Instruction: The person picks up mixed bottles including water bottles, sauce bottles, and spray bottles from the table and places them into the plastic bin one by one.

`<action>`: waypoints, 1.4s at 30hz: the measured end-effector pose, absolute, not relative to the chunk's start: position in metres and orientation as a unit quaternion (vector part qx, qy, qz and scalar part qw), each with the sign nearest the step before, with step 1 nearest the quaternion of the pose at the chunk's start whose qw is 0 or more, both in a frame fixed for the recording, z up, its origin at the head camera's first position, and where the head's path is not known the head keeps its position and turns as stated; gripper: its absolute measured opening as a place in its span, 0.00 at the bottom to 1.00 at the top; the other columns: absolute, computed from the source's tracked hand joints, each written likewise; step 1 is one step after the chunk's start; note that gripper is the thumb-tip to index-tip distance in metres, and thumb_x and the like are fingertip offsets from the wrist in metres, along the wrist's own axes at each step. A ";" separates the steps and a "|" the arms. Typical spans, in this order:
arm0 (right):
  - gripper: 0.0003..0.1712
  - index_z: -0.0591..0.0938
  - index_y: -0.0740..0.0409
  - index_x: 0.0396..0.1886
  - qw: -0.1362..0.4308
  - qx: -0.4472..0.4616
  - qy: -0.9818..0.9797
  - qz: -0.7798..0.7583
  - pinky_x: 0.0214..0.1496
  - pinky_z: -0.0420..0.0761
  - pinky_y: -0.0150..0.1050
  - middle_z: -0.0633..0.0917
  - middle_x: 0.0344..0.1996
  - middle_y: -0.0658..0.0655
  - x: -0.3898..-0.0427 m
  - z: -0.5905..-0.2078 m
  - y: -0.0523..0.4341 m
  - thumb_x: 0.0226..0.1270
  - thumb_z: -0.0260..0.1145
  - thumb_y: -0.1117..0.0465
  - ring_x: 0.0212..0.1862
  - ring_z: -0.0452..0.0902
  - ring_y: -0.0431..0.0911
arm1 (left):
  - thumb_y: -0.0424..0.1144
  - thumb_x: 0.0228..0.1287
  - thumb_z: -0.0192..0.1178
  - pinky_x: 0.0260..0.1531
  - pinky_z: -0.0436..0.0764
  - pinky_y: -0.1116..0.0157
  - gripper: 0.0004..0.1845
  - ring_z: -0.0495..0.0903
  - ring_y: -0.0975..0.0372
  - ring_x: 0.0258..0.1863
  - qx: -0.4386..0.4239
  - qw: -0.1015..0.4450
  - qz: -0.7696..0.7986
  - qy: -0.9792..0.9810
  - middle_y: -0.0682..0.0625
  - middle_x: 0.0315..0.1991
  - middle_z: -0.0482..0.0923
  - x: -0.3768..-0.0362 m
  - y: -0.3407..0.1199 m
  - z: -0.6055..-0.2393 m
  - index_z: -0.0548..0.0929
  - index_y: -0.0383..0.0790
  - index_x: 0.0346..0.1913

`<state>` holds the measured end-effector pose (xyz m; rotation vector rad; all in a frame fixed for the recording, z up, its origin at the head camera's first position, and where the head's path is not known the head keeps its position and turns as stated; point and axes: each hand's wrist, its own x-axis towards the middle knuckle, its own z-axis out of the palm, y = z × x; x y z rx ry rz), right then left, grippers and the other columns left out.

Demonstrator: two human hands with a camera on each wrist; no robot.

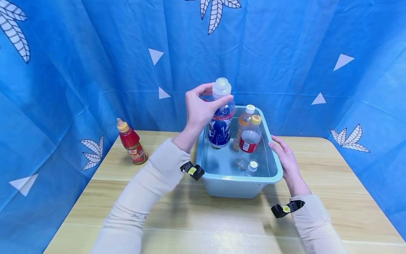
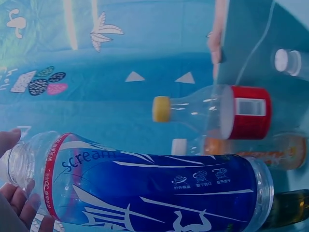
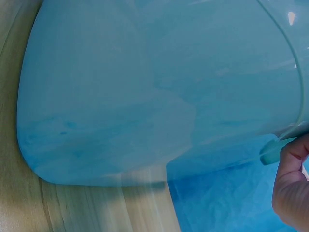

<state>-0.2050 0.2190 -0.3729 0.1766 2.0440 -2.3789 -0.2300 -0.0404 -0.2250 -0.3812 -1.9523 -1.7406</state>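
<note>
head count: four bottles in the tub (image 1: 276, 178), one red sauce bottle (image 1: 132, 143) near the table's (image 1: 190, 218) left edge.
head hands: left hand (image 1: 200, 109) gripped the blue-label bottle (image 1: 221, 121) by its neck, upright over the tub's far left corner; right hand (image 1: 285, 155) lay flat on the tub's right rim.
left wrist: blue-label bottle (image 2: 159, 193) clear, white "scream" print; fingers (image 2: 19, 203) cut off.
right wrist: tub (image 3: 145, 92) wall; only part of the right hand (image 3: 292, 183) showed.

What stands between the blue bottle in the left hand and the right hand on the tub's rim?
In the head view, two upright bottles stand between the blue bottle and the right hand: an orange-drink bottle and a red-labelled bottle.
</note>
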 end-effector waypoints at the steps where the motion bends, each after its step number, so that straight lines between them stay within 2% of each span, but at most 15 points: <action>1: 0.30 0.64 0.51 0.63 0.000 0.056 0.650 -0.758 0.38 0.77 0.30 0.78 0.38 0.44 -0.205 -0.373 0.219 0.61 0.59 0.53 0.38 0.78 0.37 | 0.43 0.38 0.73 0.33 0.73 0.67 0.24 0.75 0.64 0.37 -0.138 0.244 -0.638 -0.717 0.50 0.35 0.81 -0.231 -0.040 -0.228 0.82 0.38 0.42; 11: 0.29 0.63 0.52 0.63 0.007 0.053 0.633 -0.772 0.37 0.78 0.31 0.81 0.35 0.43 -0.206 -0.374 0.220 0.62 0.58 0.55 0.38 0.79 0.38 | 0.44 0.42 0.71 0.35 0.74 0.66 0.24 0.74 0.64 0.39 -0.125 0.214 -0.637 -0.730 0.50 0.39 0.79 -0.236 -0.036 -0.261 0.81 0.39 0.45; 23: 0.30 0.63 0.52 0.64 0.003 0.062 0.648 -0.759 0.37 0.78 0.31 0.80 0.35 0.42 -0.206 -0.375 0.219 0.62 0.58 0.54 0.38 0.78 0.37 | 0.45 0.40 0.72 0.35 0.75 0.66 0.24 0.74 0.64 0.40 -0.118 0.203 -0.625 -0.744 0.51 0.40 0.79 -0.244 -0.030 -0.295 0.81 0.39 0.43; 42: 0.31 0.64 0.51 0.63 -0.002 0.066 0.651 -0.757 0.38 0.77 0.30 0.79 0.37 0.43 -0.205 -0.376 0.219 0.61 0.60 0.52 0.39 0.78 0.38 | 0.48 0.42 0.70 0.37 0.74 0.66 0.25 0.73 0.63 0.41 -0.093 0.159 -0.616 -0.766 0.51 0.42 0.78 -0.260 -0.031 -0.327 0.80 0.42 0.46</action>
